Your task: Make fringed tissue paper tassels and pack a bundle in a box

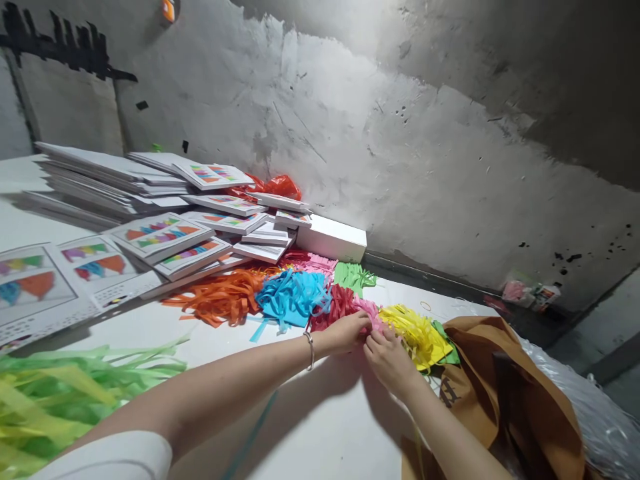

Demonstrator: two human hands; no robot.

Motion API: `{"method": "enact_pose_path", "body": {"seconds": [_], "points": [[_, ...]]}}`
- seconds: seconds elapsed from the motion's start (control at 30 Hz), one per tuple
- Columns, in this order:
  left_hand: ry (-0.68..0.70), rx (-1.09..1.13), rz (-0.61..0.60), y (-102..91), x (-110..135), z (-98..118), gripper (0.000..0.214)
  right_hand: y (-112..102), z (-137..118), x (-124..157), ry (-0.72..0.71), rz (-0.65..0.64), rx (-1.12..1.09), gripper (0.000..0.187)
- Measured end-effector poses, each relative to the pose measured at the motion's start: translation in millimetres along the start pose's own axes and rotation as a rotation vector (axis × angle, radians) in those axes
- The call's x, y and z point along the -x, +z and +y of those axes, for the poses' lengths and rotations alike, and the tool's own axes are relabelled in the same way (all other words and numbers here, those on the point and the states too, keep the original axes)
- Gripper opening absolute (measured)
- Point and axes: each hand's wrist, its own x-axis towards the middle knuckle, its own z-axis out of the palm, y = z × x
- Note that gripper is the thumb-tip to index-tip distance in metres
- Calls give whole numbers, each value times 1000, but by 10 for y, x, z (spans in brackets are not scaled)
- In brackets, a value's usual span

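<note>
Working at a white bench (300, 420), holding the left hand (350, 333) and the right hand (389, 358) close together at a pink fringe (368, 307) of thin cut strips. Bending the fingers over its near end, hiding the tips and leaving the exact grip of either hand impossible to tell. Lying between a deep red fringe (340, 307) on the left and a bright yellow fringe (413, 333) on the right, showing light pink, crinkled strands above the knuckles and disappearing beneath the fingers lower down. Continuing the colours leftward with a sky-blue fringe (295, 297), curling loosely, and a tangled orange fringe (223, 293); adding a green fringe (353, 275) and a second pink fringe (323, 264) farther back, near a white box (333, 237). Circling the left wrist with a silvery bracelet (311, 350). Spreading yellow and green strips (75, 400) across the near left corner, below stacks of flat printed packs (165, 233) picturing coloured tassels. Slumping at the right in folds of brown fabric (545, 400), before a rough grey wall (400, 167).
</note>
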Motion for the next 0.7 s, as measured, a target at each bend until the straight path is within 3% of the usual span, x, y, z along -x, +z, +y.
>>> {"method": "enact_pose_path", "body": {"seconds": [0.07,0.2,0.3,0.4,0.57,0.7], "points": [[-19,23,-21,17,-11,-11,24,-31,-31,14,17,-30,3,11],[-112,116,14,-56,-76,-32,27,-86,-100,8,220,-76,29,11],[-200,213,55,-201,-154,-31,28,-87,-78,3,361,-112,52,21],[-284,324,101,-409,-258,-7,29,-71,-8,54,429,-152,55,19],[-360,510,279,-861,-524,70,31,-81,-58,338,362,-77,44,10],[-353,613,468,-1235,-776,165,31,-94,-263,665,184,80,47,15]]}}
